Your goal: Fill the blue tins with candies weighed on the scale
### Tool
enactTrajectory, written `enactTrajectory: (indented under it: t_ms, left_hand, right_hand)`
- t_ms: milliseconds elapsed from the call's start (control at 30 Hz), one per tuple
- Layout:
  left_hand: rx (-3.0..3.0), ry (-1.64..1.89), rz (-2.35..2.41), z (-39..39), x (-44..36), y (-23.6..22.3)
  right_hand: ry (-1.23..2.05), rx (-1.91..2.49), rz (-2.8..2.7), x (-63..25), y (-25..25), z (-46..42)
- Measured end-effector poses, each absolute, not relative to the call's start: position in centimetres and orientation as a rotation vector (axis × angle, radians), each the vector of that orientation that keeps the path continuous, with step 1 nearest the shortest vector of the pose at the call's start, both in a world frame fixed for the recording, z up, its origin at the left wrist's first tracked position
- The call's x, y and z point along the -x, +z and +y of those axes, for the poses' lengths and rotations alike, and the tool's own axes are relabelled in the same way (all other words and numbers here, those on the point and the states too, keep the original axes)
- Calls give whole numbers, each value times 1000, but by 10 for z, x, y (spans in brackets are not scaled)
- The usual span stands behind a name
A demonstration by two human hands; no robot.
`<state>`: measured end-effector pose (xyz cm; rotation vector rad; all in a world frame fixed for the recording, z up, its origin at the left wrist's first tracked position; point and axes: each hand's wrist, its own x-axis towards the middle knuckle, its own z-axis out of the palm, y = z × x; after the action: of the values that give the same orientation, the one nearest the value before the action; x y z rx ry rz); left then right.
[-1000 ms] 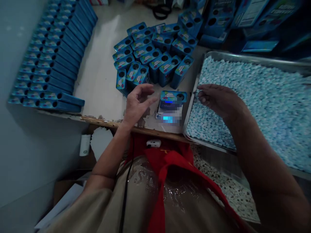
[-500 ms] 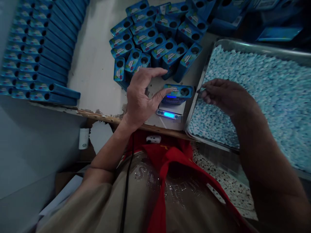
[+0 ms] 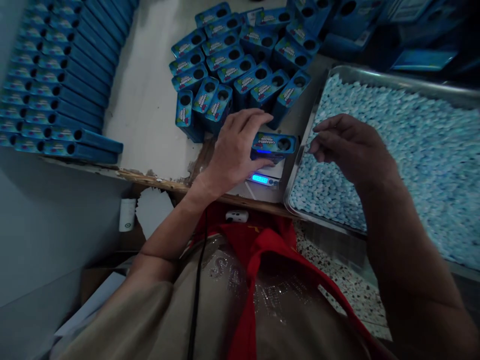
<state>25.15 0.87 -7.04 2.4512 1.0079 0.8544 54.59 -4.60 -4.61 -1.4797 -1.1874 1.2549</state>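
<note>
To the far left of the left hand (image 3: 234,150), well apart from it, lie neat rows of stacked blue boxes (image 3: 56,85). Just beyond its fingertips stands a loose cluster of upright blue boxes (image 3: 240,65), each with a round hole in its top.

The left hand closes around one blue box (image 3: 273,144) that sits on a small scale (image 3: 262,177), whose lit display shows just below the thumb. The fingers wrap over the box's far left edge and the thumb presses its near side, so the box lies directly under and to the right of the palm. It is probably thin card, light and fairly stiff but easy to crush, so a grip across the narrow sides near one end suits it best.

Right of the box, the right hand (image 3: 348,147) hovers over the near left corner of a metal tray (image 3: 296,165) heaped with pale blue sweets (image 3: 393,145). Its fingers are pinched together; whether they hold a sweet I cannot tell.
</note>
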Motion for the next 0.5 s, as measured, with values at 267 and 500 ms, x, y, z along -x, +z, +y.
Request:
enactTrajectory:
  t_ms: [267,500]
  left_hand:
    - [-2360,771,1051,9,-267,-69]
    - [-2374,735,1101,8,-275,-79]
  right_hand:
    - [1092,1533,-1354,-538,-5,-49]
    - [846,1587,-1751,-501,-1,-40]
